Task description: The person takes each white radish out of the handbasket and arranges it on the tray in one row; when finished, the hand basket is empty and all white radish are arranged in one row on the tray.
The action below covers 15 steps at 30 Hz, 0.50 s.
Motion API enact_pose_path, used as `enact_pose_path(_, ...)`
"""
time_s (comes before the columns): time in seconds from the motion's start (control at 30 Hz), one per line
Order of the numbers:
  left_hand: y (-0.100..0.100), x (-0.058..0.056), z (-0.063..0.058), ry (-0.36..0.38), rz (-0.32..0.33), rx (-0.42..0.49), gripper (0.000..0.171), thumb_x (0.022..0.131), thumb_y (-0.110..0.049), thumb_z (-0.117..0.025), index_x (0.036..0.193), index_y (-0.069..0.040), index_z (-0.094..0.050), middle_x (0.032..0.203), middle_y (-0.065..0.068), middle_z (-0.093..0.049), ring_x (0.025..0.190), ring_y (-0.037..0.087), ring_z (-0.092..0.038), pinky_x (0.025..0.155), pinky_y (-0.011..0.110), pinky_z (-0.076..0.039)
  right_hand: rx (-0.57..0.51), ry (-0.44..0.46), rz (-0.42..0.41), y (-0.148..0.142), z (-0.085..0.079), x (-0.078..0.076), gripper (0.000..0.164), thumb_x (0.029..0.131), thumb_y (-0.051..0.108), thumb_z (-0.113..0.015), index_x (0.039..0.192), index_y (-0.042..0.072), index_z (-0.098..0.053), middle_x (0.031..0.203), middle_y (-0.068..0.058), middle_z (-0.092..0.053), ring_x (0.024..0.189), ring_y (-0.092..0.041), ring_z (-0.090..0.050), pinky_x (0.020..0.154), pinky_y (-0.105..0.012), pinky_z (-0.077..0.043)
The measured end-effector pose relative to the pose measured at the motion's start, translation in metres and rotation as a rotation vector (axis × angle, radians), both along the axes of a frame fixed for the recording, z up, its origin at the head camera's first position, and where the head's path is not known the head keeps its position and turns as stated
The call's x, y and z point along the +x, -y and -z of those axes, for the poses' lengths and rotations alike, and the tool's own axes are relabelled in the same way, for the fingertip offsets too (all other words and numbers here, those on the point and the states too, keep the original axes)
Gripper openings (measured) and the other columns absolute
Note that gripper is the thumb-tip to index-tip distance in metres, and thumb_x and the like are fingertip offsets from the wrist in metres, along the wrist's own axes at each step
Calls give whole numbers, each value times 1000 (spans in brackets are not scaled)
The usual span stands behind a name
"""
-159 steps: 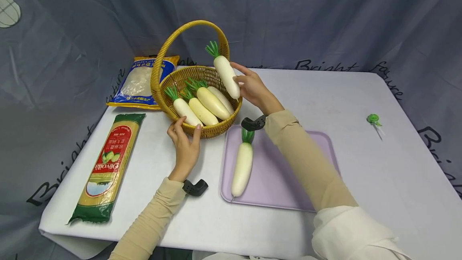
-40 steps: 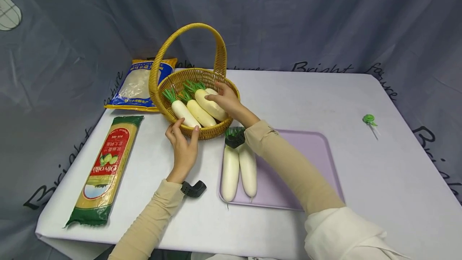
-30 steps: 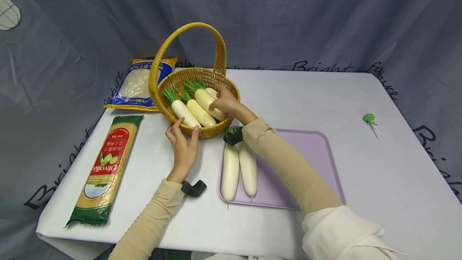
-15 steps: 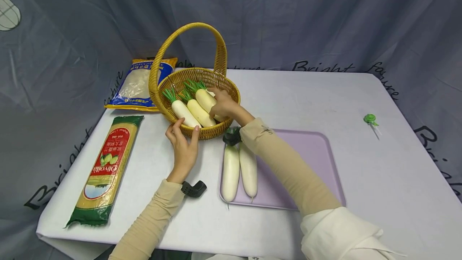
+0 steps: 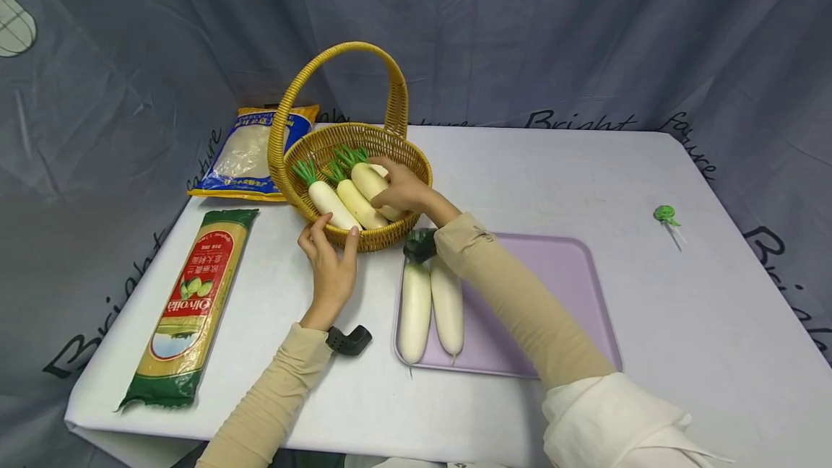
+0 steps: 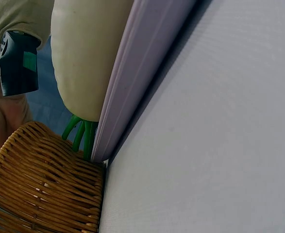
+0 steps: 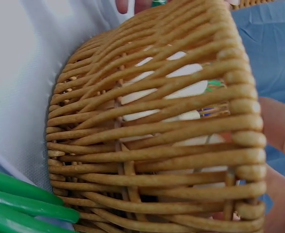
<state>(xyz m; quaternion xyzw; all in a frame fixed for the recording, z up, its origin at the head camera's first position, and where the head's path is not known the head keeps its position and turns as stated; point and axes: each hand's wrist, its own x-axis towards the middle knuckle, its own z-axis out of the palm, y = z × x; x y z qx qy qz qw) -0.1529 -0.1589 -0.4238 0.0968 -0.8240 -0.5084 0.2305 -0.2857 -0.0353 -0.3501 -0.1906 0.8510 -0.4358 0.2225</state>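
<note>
A yellow wicker basket (image 5: 373, 238) with a tall handle holds several white radishes with green tops. My right hand (image 5: 406, 190) is inside, thumb and fingers around a pale radish (image 5: 367, 178) at the basket's right side; its lower part is covered by the hand. My left hand (image 5: 333, 266) grips the basket's front rim, its index finger and thumb spread apart. In the right wrist view the basket's weave (image 7: 157, 126) hides most of the radishes. Two white radishes (image 5: 414, 313) lie side by side on the purple tray (image 5: 526, 295), tops partly behind the right wrist camera.
A red, green and yellow pasta packet (image 5: 195, 302) lies left of the basket, and a blue and yellow bag (image 5: 243, 154) behind it. A green lollipop (image 5: 665, 215) lies far right on the white table (image 5: 585, 172). A grey curtain hangs behind.
A second radish has come onto the tray from the basket. My right hand has gone back into the basket and shifted slightly among the radishes. The left hand keeps its place.
</note>
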Motion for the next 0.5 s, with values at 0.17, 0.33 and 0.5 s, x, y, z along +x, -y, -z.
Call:
enact_pose_path(0.17, 0, 0, 1, 5, 1, 0, 48, 91, -36, -50, 129, -15, -31, 128, 18, -17, 123, 31, -27, 104, 43, -25, -58, 84, -33, -4, -2, -2, 68, 79, 7, -62, 138, 27, -35, 122, -19, -44, 91, -24, -52, 62, -28, -48)
enact_pose_path(0.33, 0, -1, 1, -2, 6, -4, 48, 91, -37, -49, 129, -15, -31, 128, 18, -17, 124, 29, -26, 104, 43, -25, -67, 111, -57, -7, -3, -3, 62, 82, 9, -61, 136, 30, -39, 129, -17, -40, 105, -27, -49, 70, -31, -48)
enact_pose_path(0.5, 1, 0, 1, 4, 9, -4, 48, 91, -37, -49, 130, -15, -30, 129, 18, -16, 125, 29, -26, 104, 43, -25, -90, 117, -60, -7, -3, -3, 55, 83, 12, -60, 133, 28, -45, 137, -11, -35, 119, -26, -40, 76, -33, -45)
